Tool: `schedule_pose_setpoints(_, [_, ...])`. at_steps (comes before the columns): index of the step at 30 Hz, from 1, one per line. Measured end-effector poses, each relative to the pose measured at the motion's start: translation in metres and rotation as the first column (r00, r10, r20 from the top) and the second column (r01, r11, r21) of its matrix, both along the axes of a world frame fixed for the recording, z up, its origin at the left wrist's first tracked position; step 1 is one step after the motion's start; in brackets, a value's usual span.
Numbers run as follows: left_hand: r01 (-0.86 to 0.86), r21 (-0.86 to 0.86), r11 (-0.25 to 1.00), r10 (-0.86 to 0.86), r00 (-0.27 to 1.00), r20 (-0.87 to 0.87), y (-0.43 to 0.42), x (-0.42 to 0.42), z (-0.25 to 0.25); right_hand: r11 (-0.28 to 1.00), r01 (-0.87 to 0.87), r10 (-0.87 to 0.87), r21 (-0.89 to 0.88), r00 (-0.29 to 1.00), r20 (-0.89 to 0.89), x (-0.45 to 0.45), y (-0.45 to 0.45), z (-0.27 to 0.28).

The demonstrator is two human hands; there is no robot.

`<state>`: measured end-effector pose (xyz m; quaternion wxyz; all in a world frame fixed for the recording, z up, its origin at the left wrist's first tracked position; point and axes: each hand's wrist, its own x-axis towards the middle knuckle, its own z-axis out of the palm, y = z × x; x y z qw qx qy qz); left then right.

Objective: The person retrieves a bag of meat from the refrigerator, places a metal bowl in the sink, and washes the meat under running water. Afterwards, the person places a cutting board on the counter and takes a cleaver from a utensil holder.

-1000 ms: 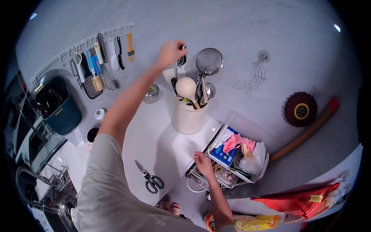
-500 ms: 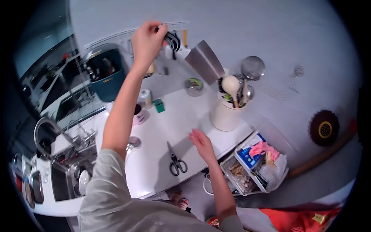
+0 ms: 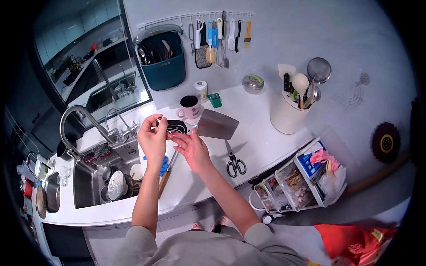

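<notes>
My left hand [image 3: 152, 138] pinches the end of the black handle of a cleaver [image 3: 218, 124]. The cleaver is held above the counter with its broad blade pointing right. My right hand [image 3: 193, 152] is just below the handle, fingers apart and stretched toward it; whether they touch it I cannot tell. On the counter to the right of that hand lie black-handled scissors [image 3: 235, 165]. Behind the cleaver stands a pink mug [image 3: 190, 109]. Between my forearms lies a wooden-handled tool [image 3: 164, 182] beside something blue [image 3: 163, 165].
A sink [image 3: 84, 195] with dishes is on the left. At the back are a teal knife bin [image 3: 165, 71], hanging utensils [image 3: 203, 56], a white jar [image 3: 201, 91] and a lidded container [image 3: 253, 84]. A utensil crock [image 3: 288, 116] and open drawers [image 3: 295, 205] sit on the right.
My left hand has come down from in front of the wall rack to above the counter, bringing the cleaver along. My right hand has moved left, close to the handle.
</notes>
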<state>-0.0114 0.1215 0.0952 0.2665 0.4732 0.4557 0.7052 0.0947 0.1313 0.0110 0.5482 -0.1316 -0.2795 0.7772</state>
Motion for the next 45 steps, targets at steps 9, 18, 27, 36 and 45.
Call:
schedule_pose_setpoints(9, [0.098, 0.191, 0.977, -0.075, 0.989, -0.126, 0.018, 0.023, 0.022, 0.997, 0.051, -0.053, 0.054, 0.997, 0.047, 0.034, 0.021, 0.027])
schedule_pose_setpoints(18, [0.256, 0.537, 0.804, 0.094, 0.836, -0.54, 0.119, 0.196, 0.099, 0.975, 0.207, -0.221, 0.084, 0.951, 0.216, 0.2, 0.115, 0.124])
schedule_pose_setpoints(27, [0.283, 0.584, 0.761, 0.164, 0.787, -0.594, 0.207, 0.302, 0.13, 0.969, 0.24, -0.206, -0.066, 0.921, 0.332, 0.301, 0.163, 0.196])
schedule_pose_setpoints(36, [0.434, 0.514, 0.74, 0.007, 0.759, -0.651, 0.262, 0.361, 0.13, 0.824, 0.229, -0.553, 0.518, 0.128, 0.823, 0.427, 0.16, 0.24])
schedule_pose_setpoints(45, [0.556, 0.373, 0.743, -0.152, 0.683, -0.715, 0.272, 0.387, 0.116, 0.766, 0.403, -0.568, 0.501, 0.059, 0.821, 0.488, 0.186, 0.19])
